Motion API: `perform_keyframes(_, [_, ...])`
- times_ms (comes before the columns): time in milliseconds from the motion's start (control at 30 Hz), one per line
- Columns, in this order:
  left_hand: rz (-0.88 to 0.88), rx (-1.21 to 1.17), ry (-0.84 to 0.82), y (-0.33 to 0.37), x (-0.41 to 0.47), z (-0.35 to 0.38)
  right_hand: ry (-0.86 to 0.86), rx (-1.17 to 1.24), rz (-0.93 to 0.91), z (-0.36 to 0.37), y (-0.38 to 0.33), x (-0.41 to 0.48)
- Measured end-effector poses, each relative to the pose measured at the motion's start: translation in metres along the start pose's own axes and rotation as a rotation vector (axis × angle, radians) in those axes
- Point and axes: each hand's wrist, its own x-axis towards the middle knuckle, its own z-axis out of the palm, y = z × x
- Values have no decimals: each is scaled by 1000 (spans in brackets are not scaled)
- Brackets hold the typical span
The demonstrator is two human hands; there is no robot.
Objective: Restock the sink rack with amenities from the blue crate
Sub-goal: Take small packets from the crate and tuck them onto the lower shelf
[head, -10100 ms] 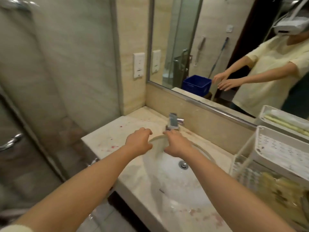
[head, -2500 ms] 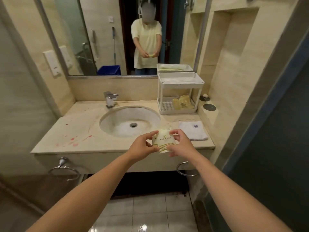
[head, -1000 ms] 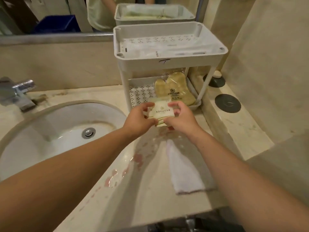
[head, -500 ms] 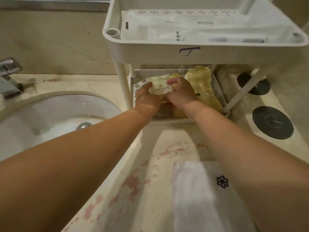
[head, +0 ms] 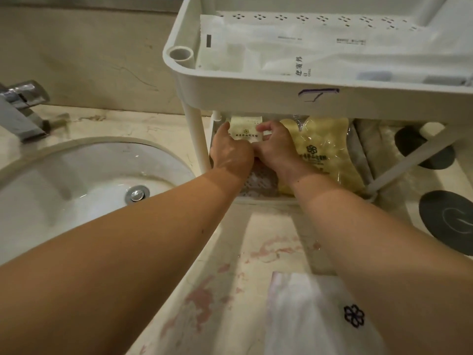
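A hotel bathroom: marble vanity counter (head: 158, 124), basin (head: 76, 180), chrome tap (head: 20, 108), logo-printed amenity packets (head: 320, 149) on a white rack (head: 256, 93).

Landmark: rack (head: 256, 96), standing on the counter (head: 158, 129). Upper tray: flat packets (head: 320, 47) lying side by side. Lower shelf (head: 258, 180), left half: small packet (head: 246, 131), with the left hand (head: 230, 152) at its left edge and the right hand (head: 275, 147) at its right (both holding it). Wrapped bundle (head: 320, 155) on the same shelf, just right of the right hand. Basin (head: 76, 180) left of rack; faucet (head: 20, 108) farther left, behind the basin. Towel (head: 320, 316) in front of rack. Two discs to its right: one (head: 450, 221) nearer, one (head: 407, 142) partly behind the rack's leg.
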Motion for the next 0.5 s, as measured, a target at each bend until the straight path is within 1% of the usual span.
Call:
perform_keyframes(100, [-9, -29, 1, 6, -8, -2, 8, -49, 2, 3, -2, 5])
perform_keyframes(233, [32, -57, 19, 5, -6, 0, 14, -107, 20, 2, -8, 10])
perform_keyframes(333, [47, -62, 11, 5, -8, -2, -21, -130, 63, -6, -16, 10])
perform_keyframes(433, [66, -10, 17, 5, -9, -4, -85, -147, 134, -21, -21, 3])
perform_keyframes(500, [62, 15, 19, 6, -13, -5, -75, -137, 122, -29, -22, -4])
